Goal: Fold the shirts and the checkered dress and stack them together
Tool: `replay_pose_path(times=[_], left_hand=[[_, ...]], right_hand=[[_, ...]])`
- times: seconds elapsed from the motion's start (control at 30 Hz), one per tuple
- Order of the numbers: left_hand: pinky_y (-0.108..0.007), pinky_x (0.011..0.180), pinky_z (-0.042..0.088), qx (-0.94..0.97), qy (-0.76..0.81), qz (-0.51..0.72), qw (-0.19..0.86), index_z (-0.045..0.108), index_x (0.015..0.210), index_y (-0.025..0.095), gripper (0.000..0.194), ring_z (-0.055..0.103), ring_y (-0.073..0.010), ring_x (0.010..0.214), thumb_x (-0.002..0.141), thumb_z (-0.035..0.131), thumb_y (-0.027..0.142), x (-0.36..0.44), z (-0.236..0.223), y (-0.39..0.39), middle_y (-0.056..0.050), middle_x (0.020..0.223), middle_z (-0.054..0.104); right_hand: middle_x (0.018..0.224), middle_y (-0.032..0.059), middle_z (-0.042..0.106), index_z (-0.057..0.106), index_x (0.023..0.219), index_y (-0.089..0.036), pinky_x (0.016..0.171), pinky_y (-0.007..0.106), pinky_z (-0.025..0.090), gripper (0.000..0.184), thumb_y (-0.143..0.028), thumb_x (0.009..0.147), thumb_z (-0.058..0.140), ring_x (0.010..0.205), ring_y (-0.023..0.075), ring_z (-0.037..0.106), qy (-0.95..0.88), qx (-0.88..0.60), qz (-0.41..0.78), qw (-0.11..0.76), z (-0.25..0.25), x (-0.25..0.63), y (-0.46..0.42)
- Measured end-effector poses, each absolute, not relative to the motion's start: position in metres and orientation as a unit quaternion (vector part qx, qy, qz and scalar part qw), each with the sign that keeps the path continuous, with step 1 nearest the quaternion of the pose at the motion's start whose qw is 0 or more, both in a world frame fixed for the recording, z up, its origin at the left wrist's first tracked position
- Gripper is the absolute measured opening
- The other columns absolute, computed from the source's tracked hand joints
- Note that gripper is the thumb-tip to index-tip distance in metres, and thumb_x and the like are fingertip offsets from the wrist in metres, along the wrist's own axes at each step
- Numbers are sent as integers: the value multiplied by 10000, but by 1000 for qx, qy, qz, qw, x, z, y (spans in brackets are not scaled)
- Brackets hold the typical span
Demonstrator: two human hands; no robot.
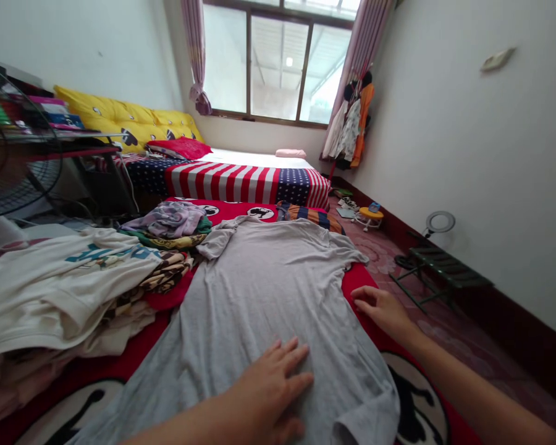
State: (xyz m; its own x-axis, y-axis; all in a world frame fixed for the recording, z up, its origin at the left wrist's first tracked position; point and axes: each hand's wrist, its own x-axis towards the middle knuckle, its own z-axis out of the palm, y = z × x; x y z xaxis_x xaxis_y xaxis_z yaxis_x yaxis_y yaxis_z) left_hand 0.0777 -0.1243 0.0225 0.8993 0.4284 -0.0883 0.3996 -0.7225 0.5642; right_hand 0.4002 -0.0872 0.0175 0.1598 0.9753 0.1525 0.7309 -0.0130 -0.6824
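Bedroom, red bedspread with black-and-white print (97, 364): a grey short-sleeved cotton T-shirt (259, 296) lies flat on it, lengthwise toward you. Your left hand (271, 386) presses on the shirt, fingers spread. Your right hand (382, 312) sits just beside its edge, fingers loosely curled, pinching nothing.

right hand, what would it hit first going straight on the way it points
Probably the edge of the grey T-shirt, just ahead of the right hand; depth is unclear, so its fingers may already touch.

grey T-shirt (241, 321): hem cut off | floor clutter (347, 207): too small
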Motion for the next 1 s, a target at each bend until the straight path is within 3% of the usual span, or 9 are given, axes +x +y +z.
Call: replay_pose_path(times=[0.1, 0.23, 0.37, 0.5, 0.57, 0.67, 0.8, 0.9, 1.0], left_hand=[[-526, 1125, 227, 939, 152, 13, 308, 551, 1302, 263, 516, 293, -343, 1380, 798, 641, 325, 87, 21, -135, -103, 1500, 352], [-308, 1032, 395, 930, 112, 41, 347, 649, 1165, 304, 332, 536, -234, 1213, 851, 561, 243, 74, 34, -143, -21, 1304, 587], [-259, 884, 468, 891, 330, 124, 286, 647, 1142, 305, 307, 636, -187, 986, 856, 542, 273, 18, 45, -127, -17, 1107, 671], [-367, 891, 448, 779, 594, 188, 74, 651, 1032, 221, 276, 607, -256, 1000, 859, 466, 330, -52, 37, -100, -78, 1082, 648], [-364, 842, 458, 737, 650, 177, 57, 640, 1008, 208, 286, 627, -262, 932, 845, 468, 369, -75, 29, -94, -79, 1025, 666], [-321, 737, 462, 715, 668, 163, 125, 653, 960, 216, 294, 651, -244, 796, 822, 492, 420, -87, 20, -95, -54, 855, 695], [-285, 628, 437, 700, 629, 232, 247, 635, 751, 203, 302, 616, -213, 659, 761, 557, 495, -80, 19, -100, -22, 674, 652], [-251, 553, 424, 632, 606, 347, 336, 578, 688, 198, 374, 579, -179, 603, 700, 613, 571, -81, 30, -104, 0, 643, 618], [-246, 540, 446, 567, 626, 418, 334, 604, 747, 215, 425, 587, -184, 623, 629, 669, 619, -94, 39, -109, 5, 670, 632]], right_hand=[[864, 41, 716, 682, 831, -214, 754, 326, 488, 175, -289, 736, 556, 795, 208, 649, -644, -677, 125, 334, 20, 387, -93], [920, 48, 668, 652, 916, -201, 766, 320, 472, 190, -260, 783, 528, 779, 186, 620, -694, -639, 88, 320, 21, 369, -100], [960, 51, 629, 630, 948, -216, 760, 323, 456, 185, -245, 832, 490, 811, 188, 607, -731, -618, 97, 273, 17, 363, -115], [989, 59, 632, 623, 933, -245, 769, 336, 450, 167, -270, 857, 477, 857, 207, 609, -739, -613, 118, 255, 11, 368, -128], [977, 63, 639, 623, 928, -252, 782, 340, 451, 150, -305, 846, 510, 859, 214, 609, -734, -615, 127, 259, 8, 371, -130], [926, 55, 648, 626, 928, -253, 735, 331, 459, 168, -343, 794, 576, 794, 212, 612, -721, -633, 127, 252, 4, 371, -126], [773, 23, 645, 593, 746, -246, 658, 314, 435, 80, -326, 757, 595, 707, 203, 602, -714, -658, 114, 211, 6, 363, -121], [725, 11, 640, 569, 699, -248, 639, 312, 411, 104, -324, 768, 583, 679, 197, 592, -716, -663, 102, 194, 18, 361, -123], [738, 18, 650, 578, 718, -258, 641, 318, 411, 113, -351, 782, 582, 681, 198, 591, -705, -669, 102, 210, 31, 369, -133]])
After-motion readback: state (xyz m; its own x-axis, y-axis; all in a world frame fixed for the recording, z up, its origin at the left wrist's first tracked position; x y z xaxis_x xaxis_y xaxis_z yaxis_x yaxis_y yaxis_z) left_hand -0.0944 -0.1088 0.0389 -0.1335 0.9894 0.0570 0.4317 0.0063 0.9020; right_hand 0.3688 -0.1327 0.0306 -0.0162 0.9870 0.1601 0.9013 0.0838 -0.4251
